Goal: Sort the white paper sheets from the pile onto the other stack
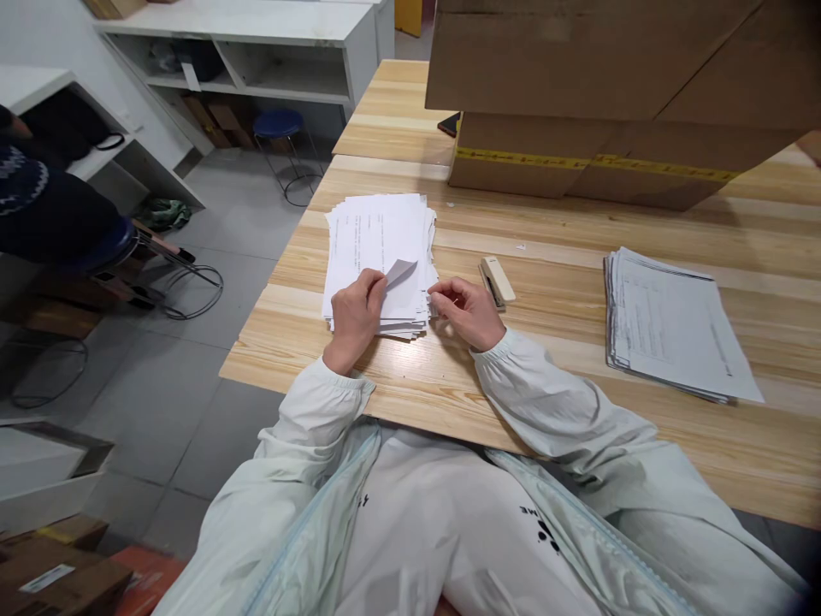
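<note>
A thick, uneven stack of printed paper sheets (365, 227) lies near the left edge of the wooden table. My left hand (354, 315) is closed over its lower left part, pinching a sheet whose folded corner (401, 271) stands up beside the thumb. At the stack's right edge my right hand (469, 313) has thumb and forefinger pressed together on the edges of the sheets; how many they grip is hidden. Just beyond the right hand, apart from it, lies a cream stapler (498, 281).
Another stack of papers (673, 321) lies to the right on the table (545, 398). Large cardboard boxes (577, 64) with yellow tape stand at the back, a dark phone (449, 125) beside them. Blue stools (278, 124) and white shelving (288, 64) are leftward; a person sits at far left.
</note>
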The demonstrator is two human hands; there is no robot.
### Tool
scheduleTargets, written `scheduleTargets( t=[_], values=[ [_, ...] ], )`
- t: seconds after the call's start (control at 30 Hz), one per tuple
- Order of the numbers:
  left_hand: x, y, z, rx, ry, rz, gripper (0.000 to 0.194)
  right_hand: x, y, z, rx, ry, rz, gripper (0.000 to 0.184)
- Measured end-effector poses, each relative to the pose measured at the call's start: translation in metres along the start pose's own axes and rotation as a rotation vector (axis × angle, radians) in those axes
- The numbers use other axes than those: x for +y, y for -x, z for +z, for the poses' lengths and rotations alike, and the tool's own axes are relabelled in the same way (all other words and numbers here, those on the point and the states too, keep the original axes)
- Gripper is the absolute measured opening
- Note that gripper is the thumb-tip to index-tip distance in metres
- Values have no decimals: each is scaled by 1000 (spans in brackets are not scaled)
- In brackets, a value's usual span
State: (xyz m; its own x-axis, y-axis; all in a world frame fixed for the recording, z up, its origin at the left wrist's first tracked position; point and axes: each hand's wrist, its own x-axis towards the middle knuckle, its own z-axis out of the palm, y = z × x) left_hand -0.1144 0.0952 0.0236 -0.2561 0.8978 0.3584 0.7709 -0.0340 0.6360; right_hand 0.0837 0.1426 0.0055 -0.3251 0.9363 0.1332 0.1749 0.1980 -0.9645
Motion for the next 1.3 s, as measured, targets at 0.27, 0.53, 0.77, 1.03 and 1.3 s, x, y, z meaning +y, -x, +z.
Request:
scheduleTargets(
  t=[0.27,0.53,0.77,1.03,1.3],
  values=[
    [2,3,-4,-11,167,-33,18,-17,-30,11,-3,-137,153,27],
    [-4,-6,-8,-152,364,19,27,-23,-49,15,-32,-403,264,45],
    [3,-36,-4,-251,442,-120,30,-15,-45,23,-81,-427,201,44],
    [15,-37,0,-215,220,-152,23,-13,-43,25,-120,-401,149,36],
    [9,-37,3,-196,256,-136,22,-17,-43,23,-134,-376,164,40]
  ],
)
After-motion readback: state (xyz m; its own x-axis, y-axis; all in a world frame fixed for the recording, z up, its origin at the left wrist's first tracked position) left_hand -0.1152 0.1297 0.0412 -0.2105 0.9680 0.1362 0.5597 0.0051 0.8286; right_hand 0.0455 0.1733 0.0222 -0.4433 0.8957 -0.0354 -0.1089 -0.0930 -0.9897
